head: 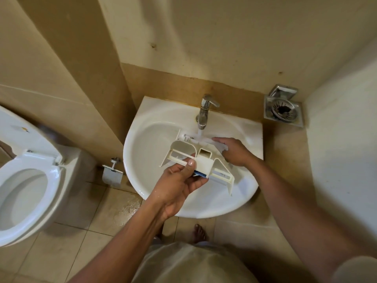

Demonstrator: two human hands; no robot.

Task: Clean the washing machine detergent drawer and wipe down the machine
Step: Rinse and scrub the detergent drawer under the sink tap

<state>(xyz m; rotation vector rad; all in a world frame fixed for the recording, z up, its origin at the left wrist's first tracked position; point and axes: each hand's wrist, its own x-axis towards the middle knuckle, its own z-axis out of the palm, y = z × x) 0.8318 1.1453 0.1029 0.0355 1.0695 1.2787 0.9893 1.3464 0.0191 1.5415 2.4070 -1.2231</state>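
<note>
1. Toilet at far left and paper holder beside the basin; neither is in use.
2. Sink: the drawer is held above the bowl, apparently not resting in it. Judged reason: run-off drains straight away.
3. Left hand pinches the near end of the detergent drawer, thumb on top and fingers beneath. It likely steadies and angles the drawer toward the water.
4. Tap is running; the stream lands on the drawer's far end.
5. Right hand is at the drawer's far right, by the stream, fingers bent. Gripping or only rubbing: cannot tell. Probably loosening residue.
6. Floor drain at far right, uninvolved.
</note>
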